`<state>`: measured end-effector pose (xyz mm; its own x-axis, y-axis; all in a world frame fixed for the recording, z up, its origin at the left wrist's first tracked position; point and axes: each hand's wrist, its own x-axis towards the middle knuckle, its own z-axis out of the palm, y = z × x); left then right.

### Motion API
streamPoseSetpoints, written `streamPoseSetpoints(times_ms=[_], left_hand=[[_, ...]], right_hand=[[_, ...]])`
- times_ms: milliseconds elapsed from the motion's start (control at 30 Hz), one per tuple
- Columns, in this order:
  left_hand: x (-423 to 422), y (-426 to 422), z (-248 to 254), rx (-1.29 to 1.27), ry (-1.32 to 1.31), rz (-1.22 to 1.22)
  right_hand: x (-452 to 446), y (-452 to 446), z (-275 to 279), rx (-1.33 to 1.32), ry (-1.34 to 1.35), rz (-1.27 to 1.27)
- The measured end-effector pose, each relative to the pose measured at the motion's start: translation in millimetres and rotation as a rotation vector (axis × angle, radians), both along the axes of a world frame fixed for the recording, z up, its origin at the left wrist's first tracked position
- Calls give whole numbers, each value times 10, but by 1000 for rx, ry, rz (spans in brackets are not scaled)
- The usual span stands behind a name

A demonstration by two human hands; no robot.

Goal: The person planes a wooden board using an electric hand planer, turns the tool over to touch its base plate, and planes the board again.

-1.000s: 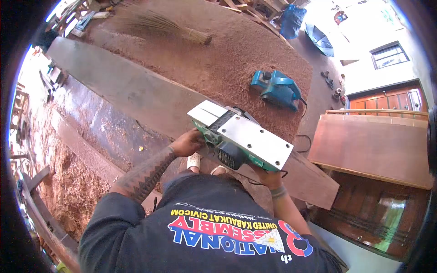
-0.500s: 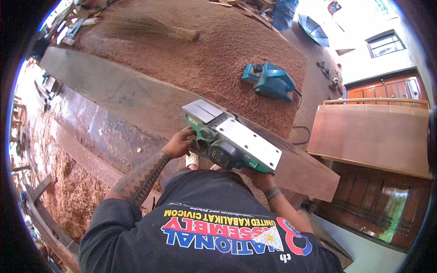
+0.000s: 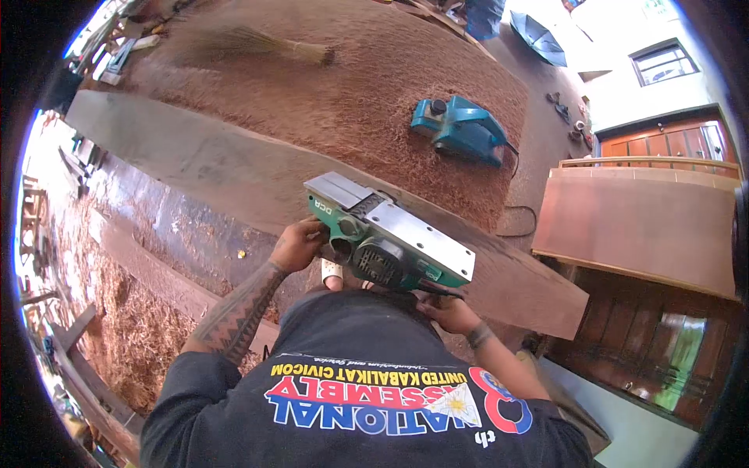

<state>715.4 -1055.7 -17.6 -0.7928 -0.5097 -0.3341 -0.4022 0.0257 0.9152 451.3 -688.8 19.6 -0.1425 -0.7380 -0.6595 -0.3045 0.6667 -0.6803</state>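
1. Tipped a bit more on its side since the first picture, the green planer (image 3: 356, 224) shows me more of its round vent (image 3: 378, 262).
2. It is upside down, flat metal face (image 3: 421, 238) up, held in front of my tummy, over the long board (image 3: 195, 152).
3. My left hand (image 3: 298, 245) curls around its front end. My right hand (image 3: 452, 313) is half curled by its back end; I cannot tell if it grips.
4. I think it is heavy and hard, and its smooth metal could be slippery.
5. Green sides look best to hold, away from the dark blade slot (image 3: 370, 206).
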Motion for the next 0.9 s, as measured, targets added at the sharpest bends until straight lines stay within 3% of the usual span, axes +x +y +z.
streamPoseSetpoints(times_ms=[33,100,167,233,300,333,367,433,500,600,667,733,833,900], left_hand=[[-16,-7,3,-47,-22,-15],[-32,10,10,-63,-12,-1],[-66,-3,10,-123,-27,1],[-90,-54,40,-231,-77,-24],[-123,-76,45,-300,13,6],[-147,-70,57,-334,56,16],[-165,-37,104,-222,-48,53],[-151,14,84,-184,-72,65],[-111,-3,5,-219,-86,86],[-87,101,-38,-338,-101,119],[-172,172,146,-399,-116,146],[-176,216,109,-187,-96,236],[-219,202,-325,4,103,323],[-274,136,-385,137,202,389]], right_hand=[[-102,53,208,156,-228,-83],[-563,443,364,298,-406,74],[-1195,412,677,597,-192,279],[-1686,333,655,379,-40,-19],[-1856,-166,406,-20,130,-165],[-1736,-640,481,-73,118,-169],[-1736,-1072,321,-83,-9,-96],[-1418,-1740,-62,56,-292,-297],[-1161,-2239,-235,-15,-174,100],[-840,-2505,-598,-262,-167,251],[-702,-2538,-684,-177,-410,27],[-696,-2537,-574,-251,-360,-8],[-811,-2700,-343,-67,-317,-33],[-882,-2766,-227,-94,-291,-29]])
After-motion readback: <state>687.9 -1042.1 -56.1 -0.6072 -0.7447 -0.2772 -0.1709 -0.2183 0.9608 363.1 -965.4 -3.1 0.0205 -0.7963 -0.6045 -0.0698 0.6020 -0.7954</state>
